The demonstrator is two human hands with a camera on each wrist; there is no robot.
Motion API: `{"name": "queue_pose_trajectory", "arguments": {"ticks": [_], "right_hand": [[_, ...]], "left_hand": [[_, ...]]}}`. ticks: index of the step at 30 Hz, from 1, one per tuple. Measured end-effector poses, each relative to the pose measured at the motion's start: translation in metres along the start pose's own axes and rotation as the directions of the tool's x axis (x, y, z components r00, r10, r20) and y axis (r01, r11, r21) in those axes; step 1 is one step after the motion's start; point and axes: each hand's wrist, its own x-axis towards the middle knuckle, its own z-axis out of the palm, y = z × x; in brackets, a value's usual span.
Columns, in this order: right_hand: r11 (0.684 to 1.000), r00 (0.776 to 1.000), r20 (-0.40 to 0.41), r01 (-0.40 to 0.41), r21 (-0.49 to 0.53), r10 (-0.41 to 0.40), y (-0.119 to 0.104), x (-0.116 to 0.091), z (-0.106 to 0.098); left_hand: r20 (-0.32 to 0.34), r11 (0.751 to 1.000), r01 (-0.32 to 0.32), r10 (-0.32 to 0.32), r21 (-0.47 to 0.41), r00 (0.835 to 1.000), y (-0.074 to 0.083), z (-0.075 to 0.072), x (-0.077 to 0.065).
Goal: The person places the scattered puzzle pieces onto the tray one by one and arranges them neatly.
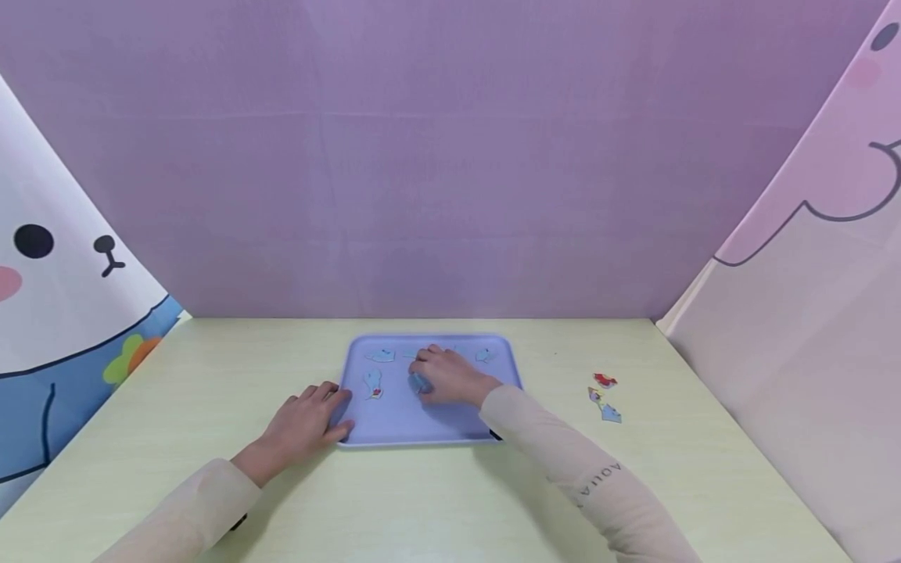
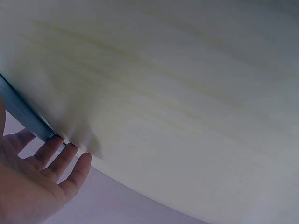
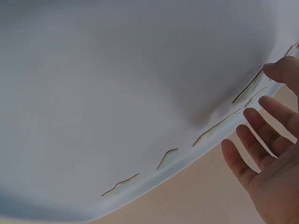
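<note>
A lavender tray (image 1: 394, 432) lies on the table with several blue puzzle pieces on it. My left hand (image 1: 306, 422) rests at its left rim, fingers spread and thumb over the front corner; its fingertips overlap the rim in the left wrist view. Over the tray's middle is my right hand (image 1: 450, 375), its thumb tip right at the edge of a blue piece (image 1: 420, 382). Its other fingers (image 3: 264, 133) extend loosely in the right wrist view. One piece with a red detail (image 1: 373, 383) lies at the tray's left, another piece (image 1: 381, 356) behind it.
To the right of the tray, several loose pieces lie on the table, among them a red one (image 1: 604, 381) and a blue one (image 1: 611, 413). One more blue piece (image 1: 483, 356) sits near the tray's back right corner. A purple cloth (image 1: 422, 195) hangs behind the table.
</note>
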Motion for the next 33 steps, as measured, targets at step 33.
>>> {"name": "queue_pose_trajectory", "arguments": {"ticks": [33], "right_hand": [[0.998, 0.989, -0.145, -0.019, 0.062, 0.028, 0.048, -0.088, 0.002]], "left_hand": [[0.005, 1.000, -0.001, 0.000, 0.009, 1.000, 0.001, -0.002, 0.000]]}}
